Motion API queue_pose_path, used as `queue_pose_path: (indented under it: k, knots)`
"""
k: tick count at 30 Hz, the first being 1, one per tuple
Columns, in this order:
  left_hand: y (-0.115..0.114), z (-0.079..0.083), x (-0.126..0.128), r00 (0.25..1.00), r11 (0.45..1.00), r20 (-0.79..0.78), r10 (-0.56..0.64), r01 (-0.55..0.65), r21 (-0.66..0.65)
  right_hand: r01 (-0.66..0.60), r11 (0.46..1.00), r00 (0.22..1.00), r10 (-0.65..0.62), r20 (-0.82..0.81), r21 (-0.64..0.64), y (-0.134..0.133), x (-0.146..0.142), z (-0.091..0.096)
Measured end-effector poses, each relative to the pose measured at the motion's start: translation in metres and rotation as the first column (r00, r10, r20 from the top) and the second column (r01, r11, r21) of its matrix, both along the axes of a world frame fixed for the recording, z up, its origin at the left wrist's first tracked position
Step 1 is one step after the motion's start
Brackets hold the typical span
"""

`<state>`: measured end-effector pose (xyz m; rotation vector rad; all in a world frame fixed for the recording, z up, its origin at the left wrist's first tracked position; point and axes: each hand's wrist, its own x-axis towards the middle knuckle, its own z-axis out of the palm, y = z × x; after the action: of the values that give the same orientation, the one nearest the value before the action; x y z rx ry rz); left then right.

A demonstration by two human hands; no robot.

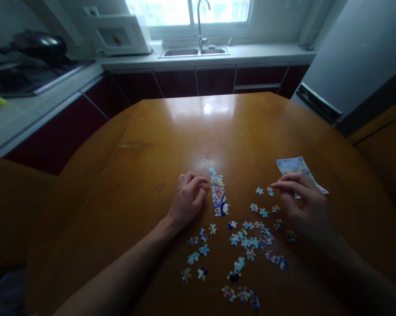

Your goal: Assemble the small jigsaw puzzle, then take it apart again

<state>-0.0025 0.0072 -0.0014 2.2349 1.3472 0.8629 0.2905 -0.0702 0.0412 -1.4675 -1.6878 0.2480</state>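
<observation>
A narrow strip of joined jigsaw pieces [218, 193] lies upright in the middle of a wooden table [191, 131]. My left hand [186, 198] rests on the table just left of the strip, its fingers curled loosely, nothing visible in them. My right hand [301, 199] hovers at the right, fingers stretched together and pointing left, their tips close to two loose pieces [265, 191]. Several loose jigsaw pieces [247, 241] are scattered in front of the strip, between my two forearms.
A printed picture card [294, 166] lies partly under my right hand. Behind the table run kitchen counters with a sink and tap [198, 48], a microwave [119, 35] and a dark pan [40, 44] at the left. A grey fridge [349, 66] stands at the right.
</observation>
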Motion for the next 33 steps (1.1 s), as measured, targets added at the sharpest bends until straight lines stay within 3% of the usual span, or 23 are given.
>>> queue_pose_path:
  k: [26, 33]
  knots:
    - [0.001, -0.001, 0.001, 0.999, 0.999, 0.023, 0.027, -0.027, 0.018, -0.036, 0.999, 0.999, 0.036, -0.004, 0.032, 0.0, -0.006, -0.012]
    - [0.002, -0.003, 0.001, 0.999, 0.999, 0.039, 0.026, -0.027, 0.019, -0.094, 0.996, 0.995, 0.094, -0.021, 0.013, -0.005, -0.015, -0.014]
